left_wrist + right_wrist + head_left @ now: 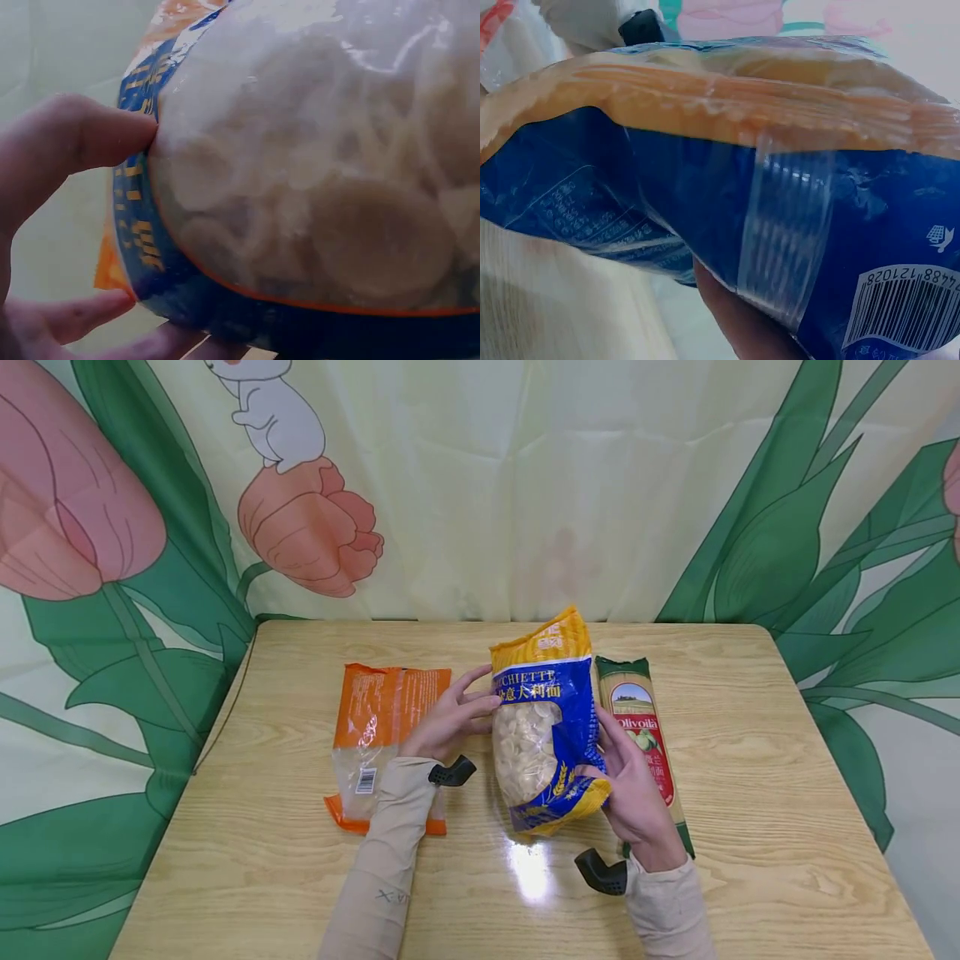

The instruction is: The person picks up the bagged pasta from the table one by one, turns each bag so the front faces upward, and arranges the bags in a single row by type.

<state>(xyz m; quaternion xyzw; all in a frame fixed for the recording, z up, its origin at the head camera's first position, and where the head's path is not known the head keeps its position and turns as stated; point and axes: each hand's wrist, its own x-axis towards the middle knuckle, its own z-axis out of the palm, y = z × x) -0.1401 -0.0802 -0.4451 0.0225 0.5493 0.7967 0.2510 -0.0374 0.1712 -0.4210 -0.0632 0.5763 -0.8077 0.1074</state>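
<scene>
A blue and yellow bag of orecchiette pasta (528, 747) stands tilted between both hands above the table, its clear window facing me. My left hand (452, 717) grips its left edge; in the left wrist view, the thumb (90, 131) presses on the window's border and the other fingers go round the side. With the thumb in front at the lower right corner, my right hand (636, 789) holds the other side. The right wrist view shows the yellow end seam and barcoded back of the pasta bag (682, 180), with one finger (742, 322) against it.
An orange and clear bag (367, 710) lies on the wooden table (765, 760) at left, partly under my left forearm. On the right, behind my right hand, lies a red and green packet of Olivoila pasta (633, 697). A flower-printed curtain (480, 510) hangs behind the table.
</scene>
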